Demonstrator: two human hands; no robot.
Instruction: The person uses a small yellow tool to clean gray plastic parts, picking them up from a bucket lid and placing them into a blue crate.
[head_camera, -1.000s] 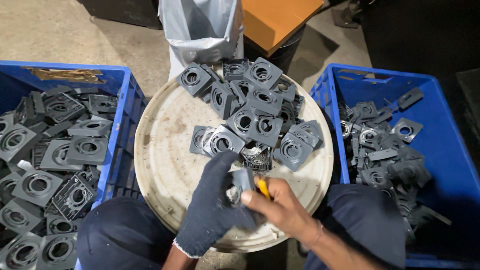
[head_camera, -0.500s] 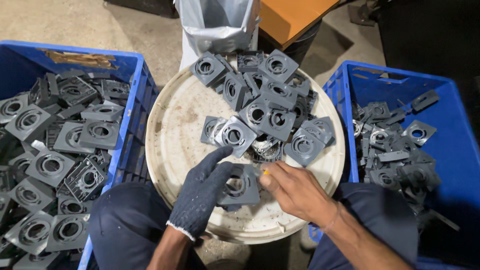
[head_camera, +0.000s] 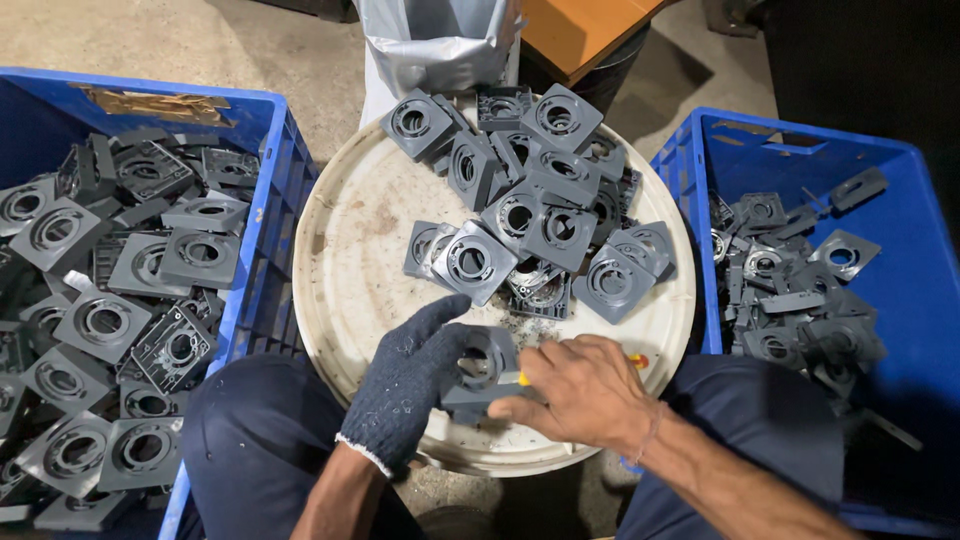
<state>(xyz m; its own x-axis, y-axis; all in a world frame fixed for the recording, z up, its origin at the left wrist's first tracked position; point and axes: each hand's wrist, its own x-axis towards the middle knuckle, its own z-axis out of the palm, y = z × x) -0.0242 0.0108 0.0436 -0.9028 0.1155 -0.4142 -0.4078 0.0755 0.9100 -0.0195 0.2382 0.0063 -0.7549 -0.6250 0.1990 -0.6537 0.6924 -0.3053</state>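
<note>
The left hand (head_camera: 415, 385), in a dark knit glove, closes its fingers round a grey square plastic plate (head_camera: 482, 368) with a round hole, held over the near edge of the round white lid (head_camera: 350, 270). The plate looks light, stiff and thin, best pinched by its rim. The bare right hand (head_camera: 580, 390) lies knuckles up, gripping a yellow-handled tool (head_camera: 522, 379) against it
</note>
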